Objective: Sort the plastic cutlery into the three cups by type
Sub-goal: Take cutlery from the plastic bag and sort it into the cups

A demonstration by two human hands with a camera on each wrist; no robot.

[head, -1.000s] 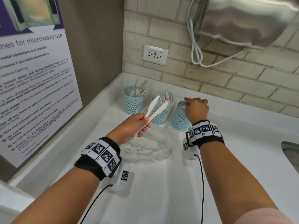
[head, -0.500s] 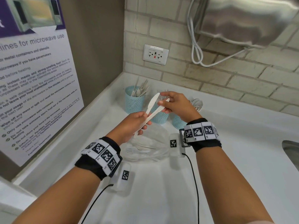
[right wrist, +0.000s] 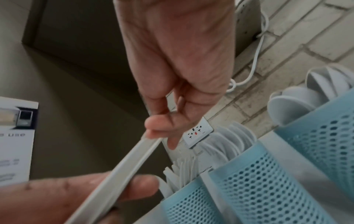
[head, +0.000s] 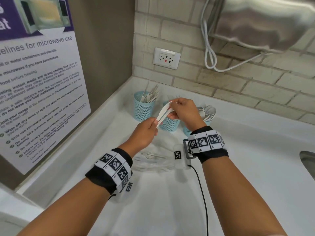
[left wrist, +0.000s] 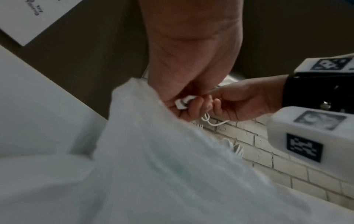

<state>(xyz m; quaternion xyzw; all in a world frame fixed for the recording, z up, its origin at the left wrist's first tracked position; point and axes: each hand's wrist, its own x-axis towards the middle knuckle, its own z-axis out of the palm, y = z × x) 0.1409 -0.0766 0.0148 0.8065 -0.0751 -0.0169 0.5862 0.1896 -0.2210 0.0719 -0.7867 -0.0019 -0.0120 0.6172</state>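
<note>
Two white plastic knives (head: 163, 112) are held above the counter. My left hand (head: 154, 124) grips their handles and my right hand (head: 171, 108) pinches their blade ends. In the right wrist view the knives (right wrist: 132, 160) run from my right fingertips (right wrist: 153, 128) down to my left hand (right wrist: 57, 197). Behind stand three blue mesh cups: the left cup (head: 144, 108) with knives, the middle cup (head: 169, 124) with forks, and the right cup (head: 187, 132), partly hidden by my wrist, with spoons (head: 208, 111). A clear plastic bag (head: 153, 159) with more cutlery lies under my wrists.
The cups stand in a corner, with a poster wall (head: 42, 82) on the left and a brick wall with a socket (head: 166, 58) behind. A metal appliance (head: 264, 23) with a white cord hangs above. A sink edge (head: 307, 160) shows at the right.
My right hand has left the right cup and come left to the knives, and now pinches their blade ends. The spread knives have closed together; my left hand has barely moved.
</note>
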